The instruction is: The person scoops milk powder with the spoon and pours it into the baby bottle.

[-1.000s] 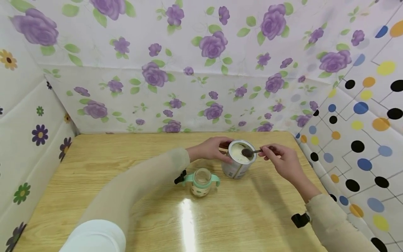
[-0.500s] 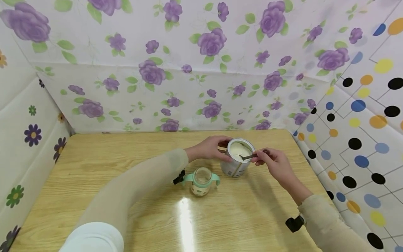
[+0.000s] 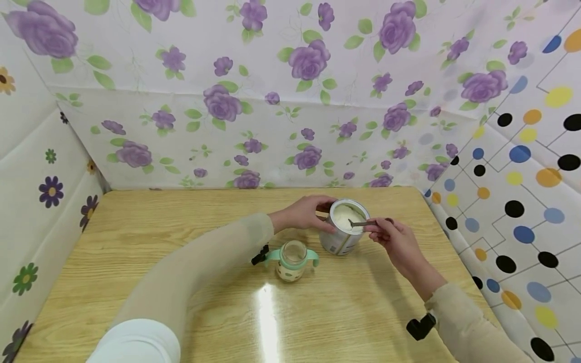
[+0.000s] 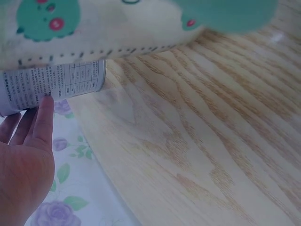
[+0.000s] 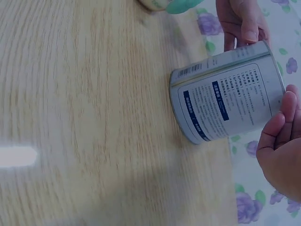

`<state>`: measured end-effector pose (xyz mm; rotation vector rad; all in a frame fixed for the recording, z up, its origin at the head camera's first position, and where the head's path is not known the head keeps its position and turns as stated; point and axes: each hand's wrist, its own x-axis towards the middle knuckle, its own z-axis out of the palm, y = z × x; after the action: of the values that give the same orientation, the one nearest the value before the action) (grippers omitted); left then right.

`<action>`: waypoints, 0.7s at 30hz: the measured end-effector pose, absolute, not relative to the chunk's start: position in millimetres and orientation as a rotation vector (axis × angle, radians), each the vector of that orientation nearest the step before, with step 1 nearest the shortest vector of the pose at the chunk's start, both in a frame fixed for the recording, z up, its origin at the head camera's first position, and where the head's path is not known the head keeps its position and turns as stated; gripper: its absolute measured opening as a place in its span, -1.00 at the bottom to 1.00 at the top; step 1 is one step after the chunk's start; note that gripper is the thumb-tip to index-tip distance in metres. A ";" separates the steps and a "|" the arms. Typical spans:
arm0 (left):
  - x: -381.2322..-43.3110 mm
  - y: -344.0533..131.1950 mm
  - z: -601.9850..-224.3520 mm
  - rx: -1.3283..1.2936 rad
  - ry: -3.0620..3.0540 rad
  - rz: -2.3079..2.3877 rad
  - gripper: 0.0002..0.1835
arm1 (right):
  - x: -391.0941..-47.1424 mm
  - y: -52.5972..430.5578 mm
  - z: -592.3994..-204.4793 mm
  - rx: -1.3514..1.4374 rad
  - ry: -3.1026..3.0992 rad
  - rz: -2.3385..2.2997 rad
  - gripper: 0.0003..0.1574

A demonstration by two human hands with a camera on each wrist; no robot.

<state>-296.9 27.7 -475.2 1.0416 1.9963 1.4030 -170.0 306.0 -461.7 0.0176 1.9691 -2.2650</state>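
Observation:
A silver-grey can (image 3: 338,243) with printed labels stands open on the table, a pale cream powder (image 3: 343,214) inside. My left hand (image 3: 308,214) grips its left side, thumb at the front and fingers behind. With my right hand (image 3: 401,247) I pinch the handle of a dark metal spoon (image 3: 361,224) over the can's right rim. The spoon's tip dips into the powder, its bowl mostly hidden. In the right wrist view the right fingers (image 5: 277,125) are beside the can's mouth. A baby bottle (image 3: 291,267) with mint-green handles stands uncapped in front of the can.
The wooden table (image 3: 218,322) meets a floral cloth wall (image 3: 272,131) at its back edge. A dotted cloth wall (image 3: 513,201) rises on the right. A white rounded object (image 3: 136,343) appears at the lower left, overlapping the left sleeve (image 3: 195,267).
The spoon, with its bowl facing up over the powder a second ago, now has its tip down in it. My right hand has moved slightly left and lower. My left hand keeps its grip on the can.

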 end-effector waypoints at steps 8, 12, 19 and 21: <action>-295.7 26.8 -474.9 1.055 2.041 1.374 -0.13 | -169.7 305.6 -461.2 0.149 1.737 -2.418 -0.57; -295.5 26.9 -474.3 1.058 2.071 1.346 -0.12 | -168.9 306.1 -461.9 0.158 1.698 -2.449 -0.55; -296.0 25.8 -474.8 1.062 2.107 1.312 -0.14 | -171.0 304.0 -463.0 0.205 1.719 -2.467 -0.57; -295.6 25.3 -474.9 1.061 2.104 1.314 -0.15 | -172.0 303.4 -462.8 0.211 1.728 -2.469 -0.57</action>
<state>-295.6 25.3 -474.9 1.0615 2.1041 1.3140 -172.0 303.4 -462.8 0.2109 1.7276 -2.4687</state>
